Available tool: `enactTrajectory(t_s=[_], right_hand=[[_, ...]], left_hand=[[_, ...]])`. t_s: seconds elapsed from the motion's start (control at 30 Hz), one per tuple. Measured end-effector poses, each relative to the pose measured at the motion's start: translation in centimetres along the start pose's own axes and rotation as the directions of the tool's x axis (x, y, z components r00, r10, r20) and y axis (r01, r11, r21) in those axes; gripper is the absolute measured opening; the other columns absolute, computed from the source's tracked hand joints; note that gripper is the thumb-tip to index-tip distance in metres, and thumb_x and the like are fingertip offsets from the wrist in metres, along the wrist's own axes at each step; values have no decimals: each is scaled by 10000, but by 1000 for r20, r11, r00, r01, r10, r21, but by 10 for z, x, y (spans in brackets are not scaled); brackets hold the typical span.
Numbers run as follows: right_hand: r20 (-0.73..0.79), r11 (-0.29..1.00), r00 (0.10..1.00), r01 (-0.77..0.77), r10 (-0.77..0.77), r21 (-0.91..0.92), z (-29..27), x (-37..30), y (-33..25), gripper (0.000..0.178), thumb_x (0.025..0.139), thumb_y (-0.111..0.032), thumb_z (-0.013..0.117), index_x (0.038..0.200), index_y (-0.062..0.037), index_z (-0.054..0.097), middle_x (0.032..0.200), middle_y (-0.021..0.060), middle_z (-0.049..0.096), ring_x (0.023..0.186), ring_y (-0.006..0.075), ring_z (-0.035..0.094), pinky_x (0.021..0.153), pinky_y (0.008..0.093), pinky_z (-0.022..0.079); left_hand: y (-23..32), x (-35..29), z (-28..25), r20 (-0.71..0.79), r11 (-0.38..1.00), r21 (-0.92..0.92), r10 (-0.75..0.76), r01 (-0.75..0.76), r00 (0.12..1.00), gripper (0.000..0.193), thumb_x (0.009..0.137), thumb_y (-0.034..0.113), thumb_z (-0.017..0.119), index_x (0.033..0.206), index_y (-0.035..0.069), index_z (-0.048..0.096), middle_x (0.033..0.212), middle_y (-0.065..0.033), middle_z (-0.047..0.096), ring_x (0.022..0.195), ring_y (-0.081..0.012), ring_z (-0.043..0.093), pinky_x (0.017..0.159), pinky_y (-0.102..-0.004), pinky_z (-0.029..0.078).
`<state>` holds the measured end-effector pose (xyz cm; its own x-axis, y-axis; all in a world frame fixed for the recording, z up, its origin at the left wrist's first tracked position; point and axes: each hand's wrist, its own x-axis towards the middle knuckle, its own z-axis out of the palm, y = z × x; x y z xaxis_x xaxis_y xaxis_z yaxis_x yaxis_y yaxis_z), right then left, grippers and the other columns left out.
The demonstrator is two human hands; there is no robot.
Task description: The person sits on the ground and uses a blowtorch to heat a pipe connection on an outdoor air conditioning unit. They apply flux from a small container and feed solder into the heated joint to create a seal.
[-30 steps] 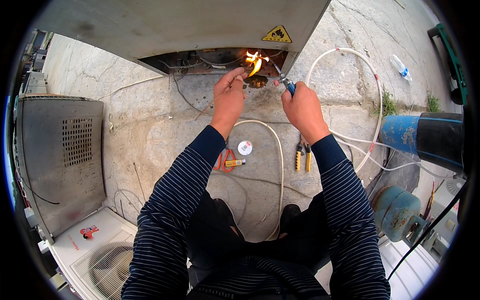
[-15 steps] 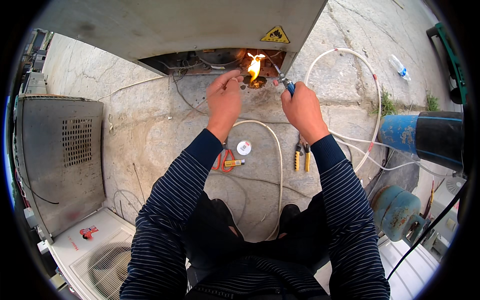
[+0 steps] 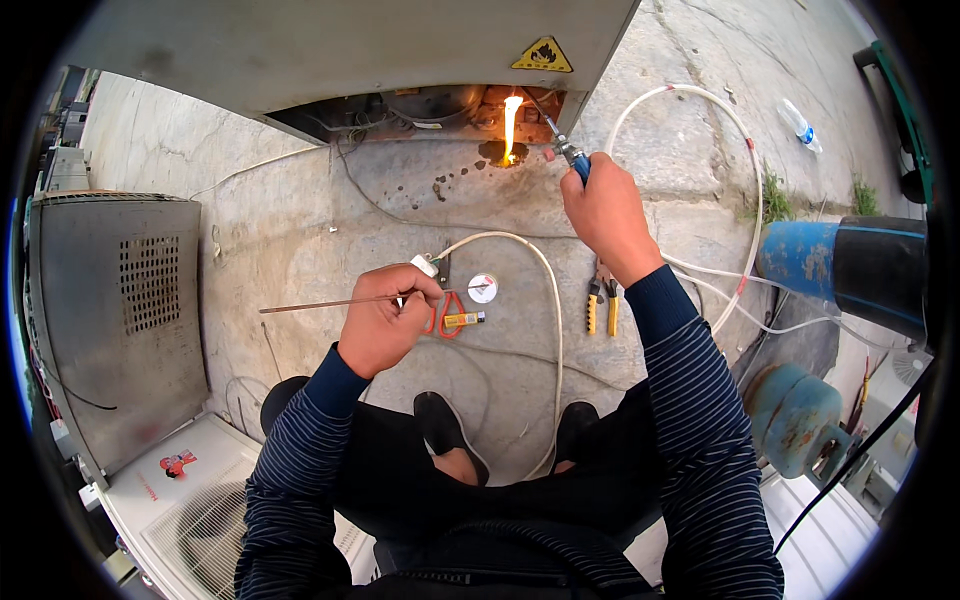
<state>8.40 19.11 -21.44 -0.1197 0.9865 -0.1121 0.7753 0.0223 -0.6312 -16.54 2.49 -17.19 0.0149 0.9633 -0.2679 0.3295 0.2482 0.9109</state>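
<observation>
A: Outdoors, on a cracked concrete floor [image 3: 330,250]. A grey appliance casing [image 3: 330,50] fills the top of the frame, its lower compartment open, with a yellow warning triangle [image 3: 542,56] on its face.

B: And the hands?

A: The right hand [image 3: 603,212], upper centre-right, is closed round a blue-handled torch [image 3: 568,150]. Its tip points into the opening, where a tall flame [image 3: 511,125] plays on copper pipework [image 3: 500,100]. The left hand [image 3: 385,325], mid-frame, pinches a thin brazing rod [image 3: 320,303] that lies level and points to the left of the frame, well apart from the flame.

B: So which step?

A: Heating the joint, I'd judge; no filler is on it yet. The next move would call for bringing the rod tip up to the hot joint while the torch holds its aim.

B: Around them?

A: A white hose [image 3: 545,300], a round gauge [image 3: 482,288], red-handled scissors [image 3: 445,318] and yellow-handled pliers [image 3: 600,305] on the floor; a blue gas cylinder [image 3: 830,265] at right.
</observation>
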Motion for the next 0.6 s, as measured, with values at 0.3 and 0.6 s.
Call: enactTrajectory(t_s=[0.3,0.6], right_hand=[[-11,1000,1000,0,0,8,-5,2,2,284,903,-199,576,865,82,578,793,339,648,787,513,645,723,561,515],[7,999,1000,-16,15,38,-13,1,5,284,898,-197,575,871,86,579,799,339,650,793,519,642,727,559,515]], left_hand=[[-26,-18,39,-130,975,-217,10,-39,991,259,955,105,422,790,-16,582,833,-71,580,724,-141,515,693,-285,432],[-16,-7,64,-334,955,-288,-24,-77,942,222,937,56,393,969,-4,604,836,-71,533,753,-174,507,720,-290,435]])
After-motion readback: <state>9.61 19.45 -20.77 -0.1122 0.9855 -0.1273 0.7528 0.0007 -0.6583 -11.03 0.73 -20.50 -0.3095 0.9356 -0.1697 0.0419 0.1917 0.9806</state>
